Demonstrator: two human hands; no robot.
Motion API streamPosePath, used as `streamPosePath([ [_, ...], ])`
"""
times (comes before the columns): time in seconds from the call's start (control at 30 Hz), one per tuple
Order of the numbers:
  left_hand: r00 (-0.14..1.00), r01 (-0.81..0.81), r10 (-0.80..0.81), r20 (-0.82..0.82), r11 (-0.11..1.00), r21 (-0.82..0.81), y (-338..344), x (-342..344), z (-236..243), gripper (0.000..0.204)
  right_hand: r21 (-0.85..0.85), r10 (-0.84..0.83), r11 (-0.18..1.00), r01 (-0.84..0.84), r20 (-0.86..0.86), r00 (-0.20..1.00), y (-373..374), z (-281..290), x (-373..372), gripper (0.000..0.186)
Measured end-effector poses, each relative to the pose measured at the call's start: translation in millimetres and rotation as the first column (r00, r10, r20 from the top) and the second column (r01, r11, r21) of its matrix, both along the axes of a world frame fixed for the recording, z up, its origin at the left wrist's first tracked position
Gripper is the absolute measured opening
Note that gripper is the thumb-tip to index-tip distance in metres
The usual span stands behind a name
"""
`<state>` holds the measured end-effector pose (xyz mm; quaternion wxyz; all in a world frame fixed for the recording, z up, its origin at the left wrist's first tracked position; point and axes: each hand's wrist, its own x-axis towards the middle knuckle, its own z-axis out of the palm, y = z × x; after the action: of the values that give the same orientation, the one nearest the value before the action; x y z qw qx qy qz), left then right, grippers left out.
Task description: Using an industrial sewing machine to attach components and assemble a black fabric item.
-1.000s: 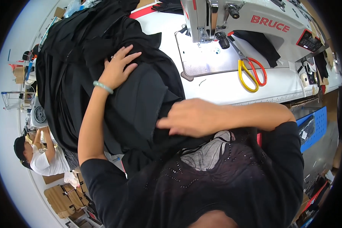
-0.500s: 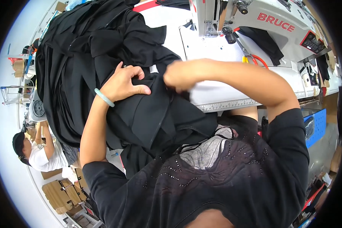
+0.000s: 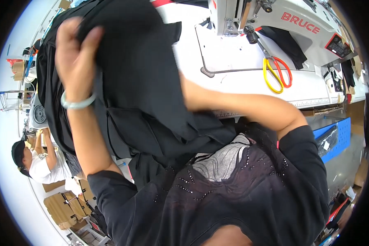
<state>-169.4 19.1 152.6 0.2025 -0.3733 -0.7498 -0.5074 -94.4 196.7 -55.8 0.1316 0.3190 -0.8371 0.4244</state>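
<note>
Raised at the upper left, my left hand [image 3: 76, 57], with a pale bangle at the wrist, is blurred, its fingers bent round the upper edge of a broad black cloth piece [image 3: 133, 61]. My right forearm [image 3: 242, 102] reaches in from the right; the hand itself is hidden behind that lifted cloth. Beneath and left of both lies a heap of black fabric [image 3: 135, 135], draped over the table's front. Right of the cloth are a white sewing machine [image 3: 295, 43] and yellow-and-red handled scissors [image 3: 279, 76] on the white table [image 3: 233, 84].
A co-worker [image 3: 43, 168] in a white top and black cap works at the left, near a grey fan [image 3: 39, 115]. Cardboard [image 3: 63, 209] leans at the lower left. A blue perforated panel [image 3: 338, 143] stands below the table at the right. Black strips lie under the machine.
My left hand has risen toward the upper left with a cloth piece, which now covers more of the pile. My right hand has gone behind it, and the scissors show fully again.
</note>
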Motion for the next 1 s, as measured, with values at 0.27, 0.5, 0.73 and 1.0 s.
streamPosePath([
  [0.27,0.941,0.337,-0.256,0.223,0.616,-0.712,121.3,18.1,-136.5,0.032,-0.023,0.467,0.881,-0.473,0.218,0.857,19.4,-8.6,127.6,0.04],
  [0.5,0.931,0.144,0.122,0.344,0.742,-0.654,116.5,4.5,-151.3,0.039,0.232,-0.204,0.961,0.154,0.212,0.956,93.2,48.5,133.7,0.025],
  [0.73,0.99,0.04,-0.115,-0.084,0.789,-0.613,128.3,13.2,-159.1,0.029,0.275,-0.274,0.919,0.283,-0.071,0.959,92.0,30.8,104.0,0.051],
  [1.0,0.963,-0.182,-0.03,-0.267,0.658,-0.731,140.6,4.4,-164.7,0.04,0.34,-0.366,0.845,0.412,-0.192,0.911,114.0,27.3,99.4,0.018],
])
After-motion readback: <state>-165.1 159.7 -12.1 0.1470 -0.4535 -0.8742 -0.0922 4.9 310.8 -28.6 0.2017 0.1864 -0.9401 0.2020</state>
